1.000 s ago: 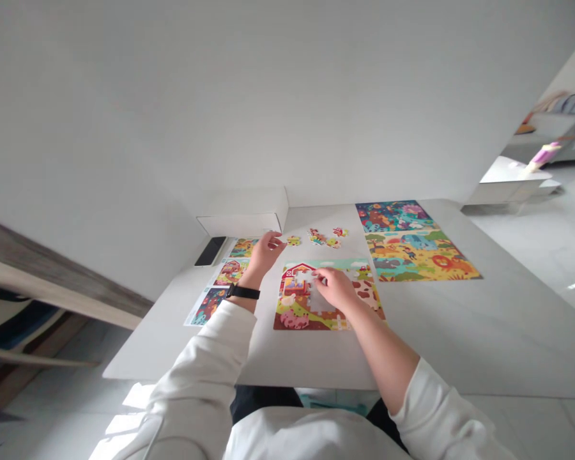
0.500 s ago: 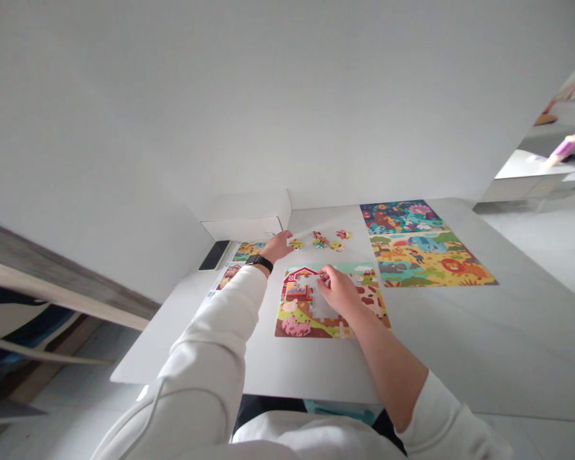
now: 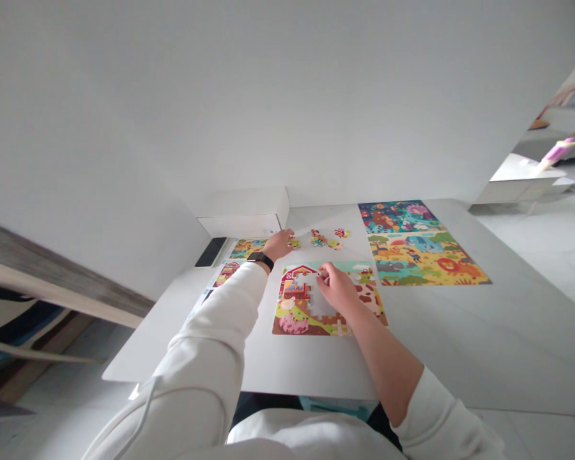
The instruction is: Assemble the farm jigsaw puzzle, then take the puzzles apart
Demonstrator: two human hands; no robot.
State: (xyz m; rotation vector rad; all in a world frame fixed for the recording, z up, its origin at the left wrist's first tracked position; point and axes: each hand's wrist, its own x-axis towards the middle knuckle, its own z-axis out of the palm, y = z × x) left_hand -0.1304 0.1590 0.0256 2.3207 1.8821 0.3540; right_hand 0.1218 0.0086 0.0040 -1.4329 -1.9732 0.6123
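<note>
A partly built farm puzzle (image 3: 297, 316) with a red barn lies on the white table (image 3: 441, 332) in front of me. My right hand (image 3: 338, 289) rests on its middle, fingers curled at a gap in the picture; what they pinch is hidden. My left hand (image 3: 278, 243), a black watch on its wrist, reaches to the far side and touches a loose yellow piece (image 3: 295, 243). More loose pieces (image 3: 328, 239) lie just right of it.
A finished animal puzzle (image 3: 421, 246) lies at the right. A white box (image 3: 244, 214) stands against the wall, with a black phone (image 3: 211, 252) and a printed picture sheet (image 3: 242, 249) at the left. The table's front edge is near my body.
My left arm has stretched farther out across the table, and its hand has moved right from the picture sheet onto the loose yellow piece. My right hand has stayed on the farm puzzle.
</note>
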